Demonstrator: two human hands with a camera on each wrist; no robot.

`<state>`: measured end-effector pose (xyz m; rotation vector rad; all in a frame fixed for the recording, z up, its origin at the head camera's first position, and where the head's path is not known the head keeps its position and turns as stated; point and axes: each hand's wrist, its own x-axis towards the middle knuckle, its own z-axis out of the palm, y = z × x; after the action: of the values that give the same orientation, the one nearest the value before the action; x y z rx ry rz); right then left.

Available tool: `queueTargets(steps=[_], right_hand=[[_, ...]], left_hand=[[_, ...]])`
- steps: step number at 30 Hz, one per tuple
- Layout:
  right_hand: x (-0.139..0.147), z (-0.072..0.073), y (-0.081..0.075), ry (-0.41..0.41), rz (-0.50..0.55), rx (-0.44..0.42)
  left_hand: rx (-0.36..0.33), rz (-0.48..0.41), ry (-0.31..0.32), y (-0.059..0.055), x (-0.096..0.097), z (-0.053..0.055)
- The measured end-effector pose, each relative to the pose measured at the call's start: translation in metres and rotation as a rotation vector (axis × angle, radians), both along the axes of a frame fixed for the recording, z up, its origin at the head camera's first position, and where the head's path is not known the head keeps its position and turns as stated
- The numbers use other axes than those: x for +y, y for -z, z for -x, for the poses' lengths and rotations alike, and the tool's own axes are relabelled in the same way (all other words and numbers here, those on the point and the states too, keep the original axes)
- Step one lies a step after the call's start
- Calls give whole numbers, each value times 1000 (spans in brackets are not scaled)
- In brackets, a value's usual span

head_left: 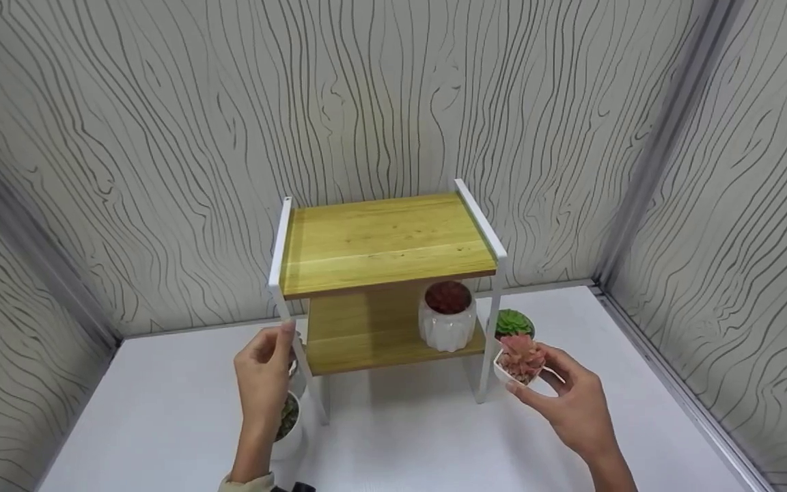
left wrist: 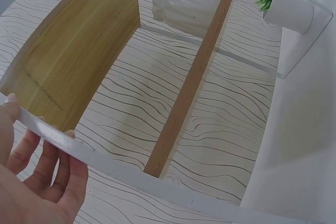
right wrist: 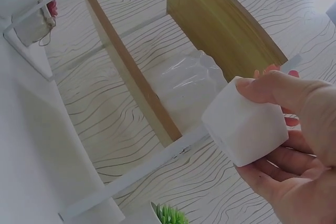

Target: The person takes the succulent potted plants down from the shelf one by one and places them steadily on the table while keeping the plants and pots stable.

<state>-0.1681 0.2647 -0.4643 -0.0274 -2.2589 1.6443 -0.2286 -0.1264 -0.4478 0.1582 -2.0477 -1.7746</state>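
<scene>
A two-tier shelf (head_left: 387, 242) with wooden boards and a white metal frame stands in front of me. My left hand (head_left: 264, 372) grips its left upright (left wrist: 107, 162), thumb on one side and fingers on the other. In my right hand (head_left: 571, 403) I hold a small white angular pot (right wrist: 244, 121) with a pink succulent (head_left: 522, 355), pinched between thumb and fingers. It is off the table, just outside the right upright (head_left: 492, 328). On the lower board's right end sits a fluted white pot (head_left: 447, 329) with a dark red plant.
A green succulent (head_left: 515, 321) stands behind the held pot, right of the shelf. Left of the shelf, a white pot with a green plant (head_left: 287, 418) is partly hidden by my left forearm. The white table (head_left: 393, 444) backs onto wood-grain patterned panels (head_left: 380, 102).
</scene>
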Motion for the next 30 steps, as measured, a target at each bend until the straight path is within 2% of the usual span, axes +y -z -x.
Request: queueTargets(steps=[4, 12, 22, 30], right_hand=[[7, 2, 3, 1, 3, 5], [25, 10, 9, 26, -54, -99], [48, 19, 15, -77, -64, -126], [65, 28, 21, -162, -132, -150]], left_hand=[[21, -1, 10, 0, 0, 0], [19, -6, 6, 1, 0, 1], [-4, -11, 10, 0, 0, 0], [-7, -13, 13, 0, 0, -1]])
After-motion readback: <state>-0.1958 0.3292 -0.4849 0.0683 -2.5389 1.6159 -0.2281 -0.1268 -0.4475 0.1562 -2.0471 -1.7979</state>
